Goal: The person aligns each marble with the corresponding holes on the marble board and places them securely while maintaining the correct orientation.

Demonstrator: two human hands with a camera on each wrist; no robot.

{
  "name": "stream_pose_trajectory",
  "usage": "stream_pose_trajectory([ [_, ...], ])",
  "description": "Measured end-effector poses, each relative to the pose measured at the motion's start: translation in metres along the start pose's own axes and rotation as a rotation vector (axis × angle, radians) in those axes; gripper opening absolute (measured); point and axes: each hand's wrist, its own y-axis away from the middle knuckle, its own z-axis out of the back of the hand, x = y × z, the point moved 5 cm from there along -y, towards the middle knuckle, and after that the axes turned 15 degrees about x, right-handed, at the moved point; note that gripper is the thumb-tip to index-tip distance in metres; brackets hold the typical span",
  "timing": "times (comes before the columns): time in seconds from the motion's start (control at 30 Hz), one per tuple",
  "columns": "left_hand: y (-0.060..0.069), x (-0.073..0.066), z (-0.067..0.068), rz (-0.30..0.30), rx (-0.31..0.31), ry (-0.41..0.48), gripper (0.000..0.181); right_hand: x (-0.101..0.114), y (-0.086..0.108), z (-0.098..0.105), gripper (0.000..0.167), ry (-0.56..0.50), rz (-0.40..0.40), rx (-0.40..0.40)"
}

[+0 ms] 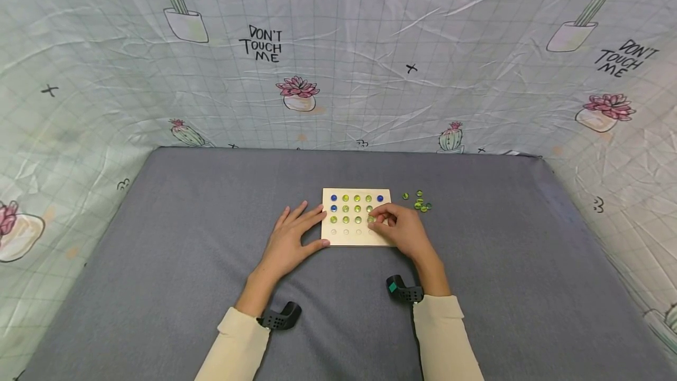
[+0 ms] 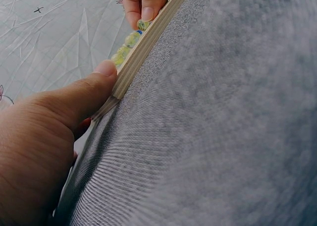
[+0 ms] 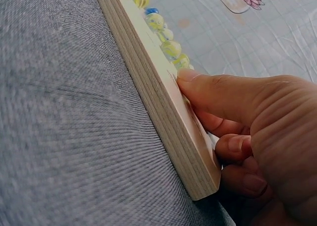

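A pale wooden board (image 1: 338, 240) with round hollows lies flat on the cloth. Yellow-green marbles fill much of its three far rows, with a few blue marbles (image 1: 334, 198) among them; the near row shows bare hollows. My left hand (image 1: 288, 243) rests against the board's left side, fingers spread and thumb at the near corner. Over the third row, my right hand (image 1: 404, 229) pinches a yellow-green marble (image 2: 143, 25) between thumb and finger, at the board's surface. That hand hides some hollows at the right side.
Several loose yellow-green marbles (image 1: 419, 200) lie on the grey cloth (image 1: 502, 251) just right of the board. A printed fabric backdrop (image 1: 370, 75) rises behind the table and along both sides.
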Motion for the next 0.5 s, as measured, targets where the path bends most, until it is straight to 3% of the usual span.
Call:
stream_pose_trajectory([
  [0.5,0.0003,-0.0017,0.0029,-0.008,0.007,0.023,0.065,-0.0004,-0.001,-0.0006,0.014,0.004,-0.019,0.015],
])
